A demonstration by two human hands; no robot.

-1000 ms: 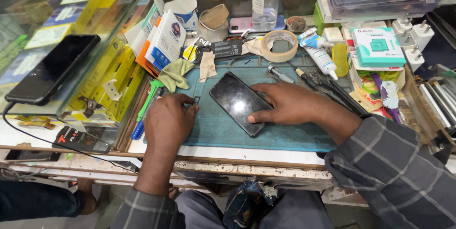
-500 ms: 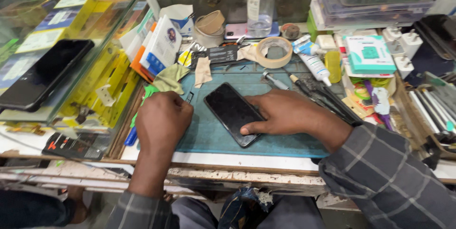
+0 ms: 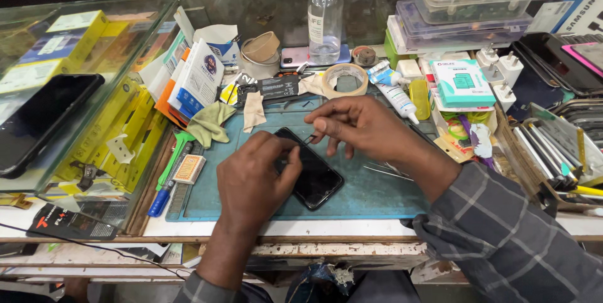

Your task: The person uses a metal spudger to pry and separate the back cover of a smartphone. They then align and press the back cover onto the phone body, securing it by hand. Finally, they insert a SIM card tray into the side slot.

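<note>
Phone: we note a black smartphone (image 3: 312,177) lying flat, glass up, on the teal work mat (image 3: 377,193) at the front middle of the bench (image 3: 352,227).
Left hand: our left hand (image 3: 254,180) lies over the phone's near-left part, fingers curled down on the glass and edge, pinning it rather than lifting it.
Right hand: our right hand (image 3: 358,124) hovers at the phone's far corner, thumb and forefinger pinched together; whether something thin is between them we cannot tell.
Handling, judged: light, stiff, thin slab; smooth glass face likely slippery and crack-prone, so no bending or point pressure.
Hold, judged: we would take it by the two long edges, or press flat with a palm.
Nearby: metal tweezers (image 3: 386,171) just right of the phone; tape roll (image 3: 344,80) and clear bottle (image 3: 325,17) well behind; yellowish cloth (image 3: 210,124) to the left.
</note>
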